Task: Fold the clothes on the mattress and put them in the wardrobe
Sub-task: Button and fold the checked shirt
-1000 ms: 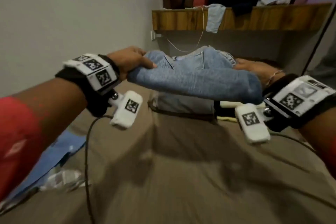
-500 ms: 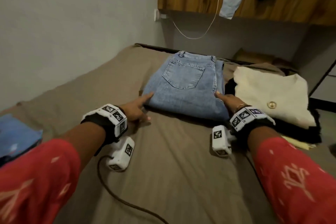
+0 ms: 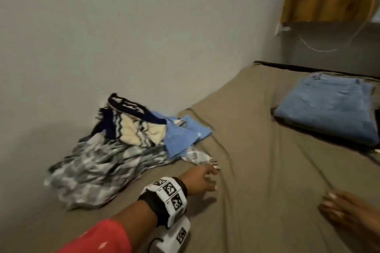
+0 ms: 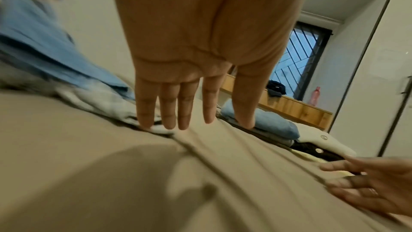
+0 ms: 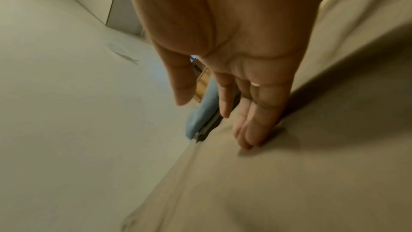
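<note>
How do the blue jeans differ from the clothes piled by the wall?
The blue jeans lie folded flat in a neat rectangle; the pile of clothes is crumpled and unfolded. The jeans are one plain colour; the pile mixes grey-patterned, striped and light blue pieces. The left hand reaches near the pile's edge, well away from the jeans. Both lie on the mattress.

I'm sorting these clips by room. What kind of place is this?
Most likely a bedroom: a mattress with a tan sheet lies against the wall, folded jeans and a heap of unfolded clothes lie on it, and a wooden shelf hangs above its far end.
</note>
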`<state>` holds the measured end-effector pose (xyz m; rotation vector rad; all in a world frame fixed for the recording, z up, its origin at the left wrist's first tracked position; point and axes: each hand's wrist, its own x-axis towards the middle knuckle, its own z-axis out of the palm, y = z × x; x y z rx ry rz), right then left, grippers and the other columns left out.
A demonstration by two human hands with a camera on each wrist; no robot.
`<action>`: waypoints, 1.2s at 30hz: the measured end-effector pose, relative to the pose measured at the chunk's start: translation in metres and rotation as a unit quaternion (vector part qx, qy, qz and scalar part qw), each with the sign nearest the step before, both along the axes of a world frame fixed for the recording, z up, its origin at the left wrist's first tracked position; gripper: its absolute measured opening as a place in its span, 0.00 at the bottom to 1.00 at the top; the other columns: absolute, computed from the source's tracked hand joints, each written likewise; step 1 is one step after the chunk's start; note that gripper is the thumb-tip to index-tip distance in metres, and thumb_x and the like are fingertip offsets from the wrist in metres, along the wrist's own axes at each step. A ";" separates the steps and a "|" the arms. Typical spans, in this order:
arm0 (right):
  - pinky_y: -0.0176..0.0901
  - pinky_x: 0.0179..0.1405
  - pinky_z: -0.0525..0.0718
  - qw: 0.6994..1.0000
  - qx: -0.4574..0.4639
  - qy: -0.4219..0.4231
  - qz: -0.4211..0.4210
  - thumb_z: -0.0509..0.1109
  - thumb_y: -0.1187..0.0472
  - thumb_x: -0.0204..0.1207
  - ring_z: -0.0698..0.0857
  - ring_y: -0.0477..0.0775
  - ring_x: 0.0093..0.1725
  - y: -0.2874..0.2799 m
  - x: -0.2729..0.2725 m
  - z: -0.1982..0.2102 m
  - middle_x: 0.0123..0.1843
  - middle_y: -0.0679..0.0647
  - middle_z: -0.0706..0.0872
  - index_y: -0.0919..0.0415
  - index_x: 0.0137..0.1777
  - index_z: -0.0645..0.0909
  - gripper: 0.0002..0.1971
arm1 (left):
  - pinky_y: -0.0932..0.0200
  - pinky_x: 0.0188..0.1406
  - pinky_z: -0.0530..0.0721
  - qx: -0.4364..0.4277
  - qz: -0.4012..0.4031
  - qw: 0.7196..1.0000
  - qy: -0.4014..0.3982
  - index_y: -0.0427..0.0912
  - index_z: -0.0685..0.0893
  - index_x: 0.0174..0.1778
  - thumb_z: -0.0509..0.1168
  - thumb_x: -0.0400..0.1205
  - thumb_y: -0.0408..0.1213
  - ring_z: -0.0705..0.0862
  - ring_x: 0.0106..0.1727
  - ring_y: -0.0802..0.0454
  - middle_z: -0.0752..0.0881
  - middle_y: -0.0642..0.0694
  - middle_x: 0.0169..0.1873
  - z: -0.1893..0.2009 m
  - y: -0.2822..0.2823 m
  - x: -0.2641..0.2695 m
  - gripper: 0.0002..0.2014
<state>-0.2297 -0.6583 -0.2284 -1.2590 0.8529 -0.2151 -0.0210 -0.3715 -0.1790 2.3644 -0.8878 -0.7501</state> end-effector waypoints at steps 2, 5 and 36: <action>0.32 0.17 0.80 0.999 0.004 -0.011 0.032 0.68 0.64 0.77 0.85 0.48 0.20 0.043 0.010 0.005 0.27 0.54 0.87 0.66 0.57 0.77 0.11 | 0.67 0.59 0.69 -0.017 0.043 0.997 -0.061 0.39 0.76 0.66 0.67 0.80 0.37 0.74 0.70 0.49 0.76 0.44 0.67 0.009 0.054 0.004 0.19; 0.28 0.21 0.81 0.992 -0.005 0.004 0.125 0.70 0.68 0.74 0.85 0.43 0.22 0.112 0.035 0.022 0.37 0.62 0.84 0.73 0.59 0.76 0.15 | 0.60 0.61 0.69 0.002 0.091 0.975 -0.204 0.40 0.78 0.63 0.64 0.81 0.36 0.73 0.69 0.45 0.77 0.42 0.64 0.019 0.125 0.020 0.15; 0.55 0.38 0.89 0.901 -0.089 -0.315 0.285 0.56 0.69 0.81 0.87 0.58 0.35 0.318 0.081 0.310 0.35 0.54 0.89 0.57 0.42 0.85 0.16 | 0.56 0.38 0.89 -0.555 -0.034 0.825 -0.101 0.43 0.78 0.53 0.62 0.77 0.33 0.86 0.40 0.54 0.86 0.50 0.34 0.311 0.225 -0.080 0.10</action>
